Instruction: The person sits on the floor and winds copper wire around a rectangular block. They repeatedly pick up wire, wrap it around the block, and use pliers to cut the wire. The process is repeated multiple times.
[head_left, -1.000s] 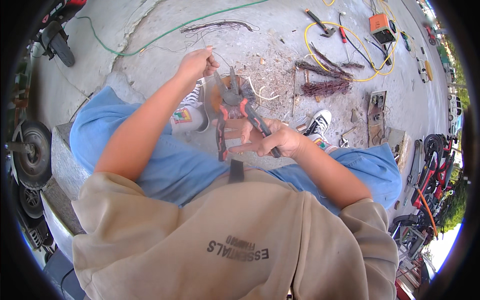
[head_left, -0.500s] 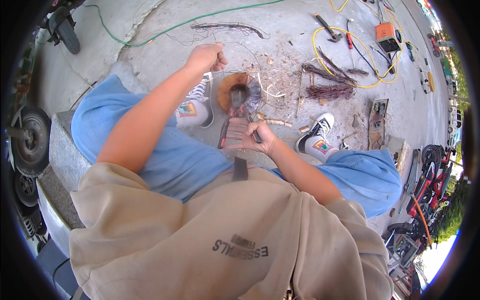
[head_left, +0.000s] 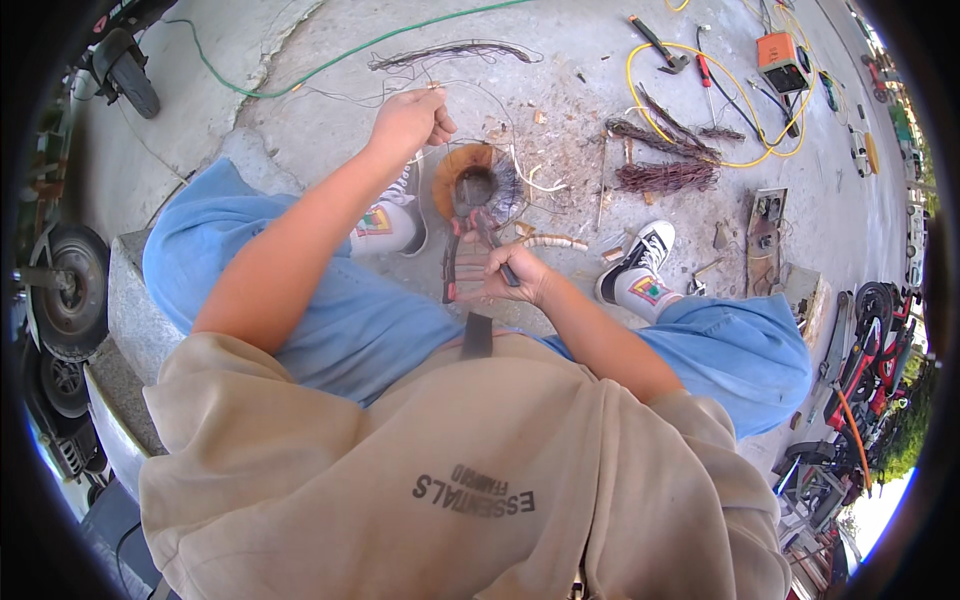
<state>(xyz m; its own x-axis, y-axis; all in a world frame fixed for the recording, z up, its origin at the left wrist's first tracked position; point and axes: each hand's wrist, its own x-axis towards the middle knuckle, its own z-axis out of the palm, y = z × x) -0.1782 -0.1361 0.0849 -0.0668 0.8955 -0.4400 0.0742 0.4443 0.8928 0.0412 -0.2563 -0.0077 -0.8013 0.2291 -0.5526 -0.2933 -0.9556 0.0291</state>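
My left hand (head_left: pixel 413 122) is raised at the upper left of the ring-shaped coil, its fingers pinched on a thin dark wire (head_left: pixel 481 88) that loops off over the concrete. On the ground between my feet stands the coil (head_left: pixel 456 172), a round core with a copper-orange side and a dark wire-wrapped side. My right hand (head_left: pixel 516 276) grips pliers (head_left: pixel 449 262) with red and black handles, spread apart, the fingers reaching across both. The pliers' head points at the coil's near edge; whether the jaws touch it I cannot make out.
Bundles of dark wire (head_left: pixel 665 177) lie right of the coil, amid scraps. Beyond are a hammer (head_left: pixel 655 42), a screwdriver (head_left: pixel 704 72), a yellow cable (head_left: pixel 632 75) and an orange box-shaped device (head_left: pixel 780 62). A green hose (head_left: pixel 370 48) crosses the far ground. Wheels (head_left: pixel 68 285) stand at left.
The pliers' handles have drawn slightly closer together, and the right one has tilted. My left hand stays nearly in place. The whole view has shifted a little.
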